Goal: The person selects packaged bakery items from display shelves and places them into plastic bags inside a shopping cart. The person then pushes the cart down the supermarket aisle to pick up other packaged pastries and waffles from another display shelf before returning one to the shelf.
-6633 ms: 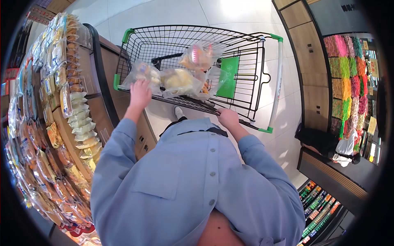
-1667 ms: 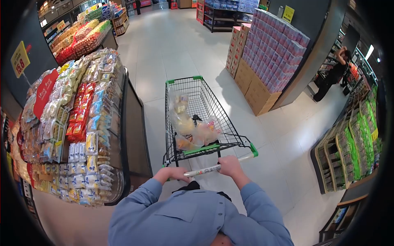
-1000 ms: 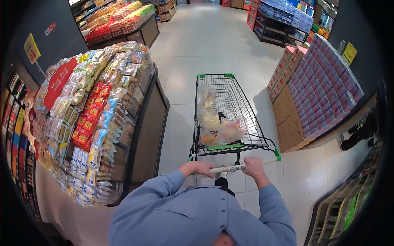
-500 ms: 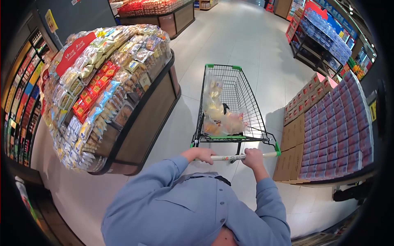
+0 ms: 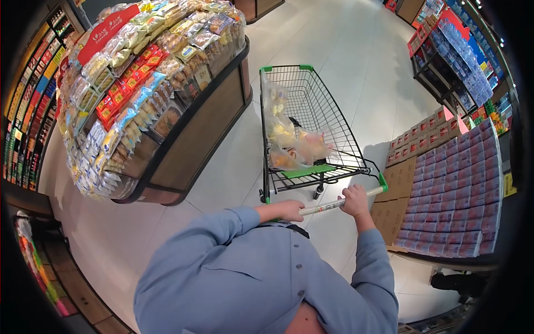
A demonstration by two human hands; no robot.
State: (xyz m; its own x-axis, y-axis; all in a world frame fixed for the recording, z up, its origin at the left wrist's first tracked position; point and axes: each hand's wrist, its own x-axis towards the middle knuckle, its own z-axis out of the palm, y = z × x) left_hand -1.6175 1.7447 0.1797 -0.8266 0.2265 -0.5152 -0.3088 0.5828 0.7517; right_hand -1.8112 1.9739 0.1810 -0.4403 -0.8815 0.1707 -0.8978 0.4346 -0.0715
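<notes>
A black wire shopping cart (image 5: 311,100) with green corner pieces stands in front of me, angled toward the upper left. My left hand (image 5: 290,210) is closed around the left part of its pale handle (image 5: 325,206). Farther right along the same bar, my right hand (image 5: 354,200) is wrapped around it. Clear plastic bags (image 5: 295,146) with pale and orange contents lie along the cart's left side and near end. What exactly the bags contain is too unclear to tell.
A curved display of packaged snacks (image 5: 150,83) on a brown base (image 5: 194,131) stands close on the left. On the right are stacked purple packs (image 5: 445,195) beside cardboard boxes (image 5: 397,203). Bottled water (image 5: 459,61) is farther off. Dark legs (image 5: 459,283) show at lower right.
The cart has turned, its front swinging left and its handle now slanting up to the right. My right hand moved up and right with it. The snack display sits higher in view.
</notes>
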